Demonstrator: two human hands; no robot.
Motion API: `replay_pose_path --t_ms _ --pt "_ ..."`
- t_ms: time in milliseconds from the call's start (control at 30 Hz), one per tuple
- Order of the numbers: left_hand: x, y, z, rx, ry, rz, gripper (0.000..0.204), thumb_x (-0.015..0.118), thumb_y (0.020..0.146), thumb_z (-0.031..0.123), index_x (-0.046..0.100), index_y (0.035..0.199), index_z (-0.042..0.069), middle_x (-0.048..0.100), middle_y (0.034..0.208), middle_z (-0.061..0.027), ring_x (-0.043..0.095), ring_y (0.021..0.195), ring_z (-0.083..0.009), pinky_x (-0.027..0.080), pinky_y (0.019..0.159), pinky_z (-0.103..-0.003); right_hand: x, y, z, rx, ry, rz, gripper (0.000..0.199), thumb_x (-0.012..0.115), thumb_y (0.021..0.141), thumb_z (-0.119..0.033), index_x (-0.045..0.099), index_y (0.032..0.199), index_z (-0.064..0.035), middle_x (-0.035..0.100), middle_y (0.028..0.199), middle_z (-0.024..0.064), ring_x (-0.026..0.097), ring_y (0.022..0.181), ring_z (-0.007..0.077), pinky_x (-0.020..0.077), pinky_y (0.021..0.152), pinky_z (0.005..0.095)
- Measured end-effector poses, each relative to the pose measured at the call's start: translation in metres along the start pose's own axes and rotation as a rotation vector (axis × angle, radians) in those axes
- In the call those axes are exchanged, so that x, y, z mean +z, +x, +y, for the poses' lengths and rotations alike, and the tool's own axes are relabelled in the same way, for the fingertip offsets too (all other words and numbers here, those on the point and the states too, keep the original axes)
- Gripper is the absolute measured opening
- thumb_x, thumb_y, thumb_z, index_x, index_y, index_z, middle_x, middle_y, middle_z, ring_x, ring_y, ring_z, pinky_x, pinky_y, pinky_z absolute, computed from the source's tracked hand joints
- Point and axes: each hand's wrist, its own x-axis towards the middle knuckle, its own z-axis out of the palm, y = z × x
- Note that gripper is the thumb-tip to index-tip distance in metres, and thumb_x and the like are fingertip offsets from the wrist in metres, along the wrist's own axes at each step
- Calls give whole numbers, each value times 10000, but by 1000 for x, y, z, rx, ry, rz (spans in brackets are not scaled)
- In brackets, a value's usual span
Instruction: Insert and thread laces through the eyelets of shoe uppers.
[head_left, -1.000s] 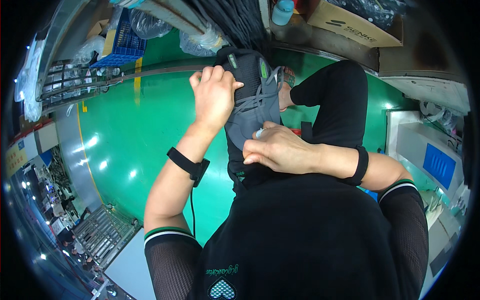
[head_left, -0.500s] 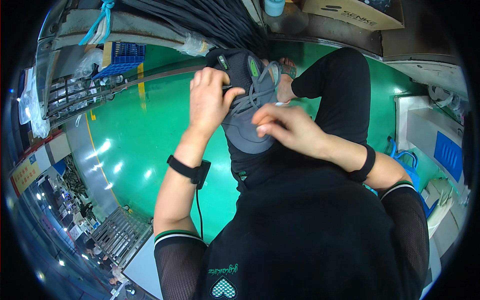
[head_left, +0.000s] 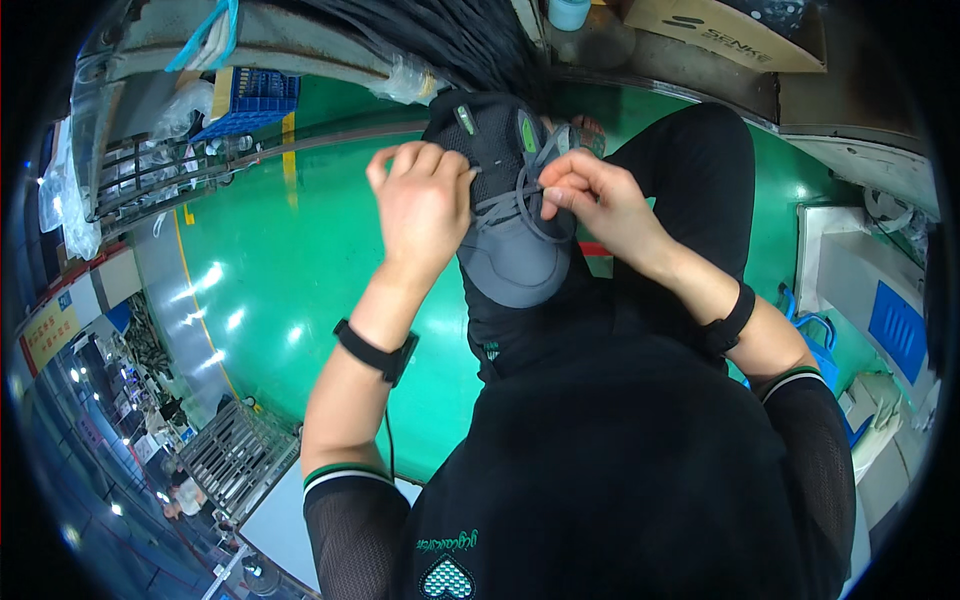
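Fingertips of the right hand (head_left: 590, 200) pinch a grey lace (head_left: 520, 205) looped over the tongue of a dark shoe (head_left: 505, 190). Left hand (head_left: 425, 205) clasps the shoe's near side, fingers curled around it. Shoe sits between both hands, above the lap, over a green floor (head_left: 300, 250).

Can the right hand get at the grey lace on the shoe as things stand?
Probably yes: the right hand is already at the grey lace, its fingertips seemingly pinching it over the shoe. The left hand grips the shoe's other side, not blocking.
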Motion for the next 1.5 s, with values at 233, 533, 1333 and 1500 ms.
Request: replay_pose_path --t_ms 233,533,1333,1500 --pt "-12 20 16 33 148 -191 118 676 751 121 618 840 70 569 825 -64 553 913 -252 384 824 -410 -13 16 -13 -10 -55 68 47 597 891 -57 621 890 -17 663 730 33 587 662 79 442 624 238" --pt "23 20 8 -222 -274 35 106 691 782 94 633 841 26 579 834 -51 564 792 -204 428 689 -330 -3 51 -18 -613 -730 162 41 657 791 -125 641 812 -94 562 820 36 541 851 234 416 725 369" --pt "-5 -29 29 -507 104 73 144 770 725 230 704 789 119 514 1301 -84 358 1324 -320 257 1059 -546 33 67 -17 -412 -865 -50 191 624 811 -94 582 988 -36 647 706 94 649 679 294 497 589 403" --pt "30 -27 30 -692 -186 308 94 776 727 133 698 764 96 495 1325 -127 350 1310 -355 283 1060 -486 39 68 -12 -490 -903 65 137 643 833 -149 604 933 -64 637 693 98 645 670 290 495 580 395"
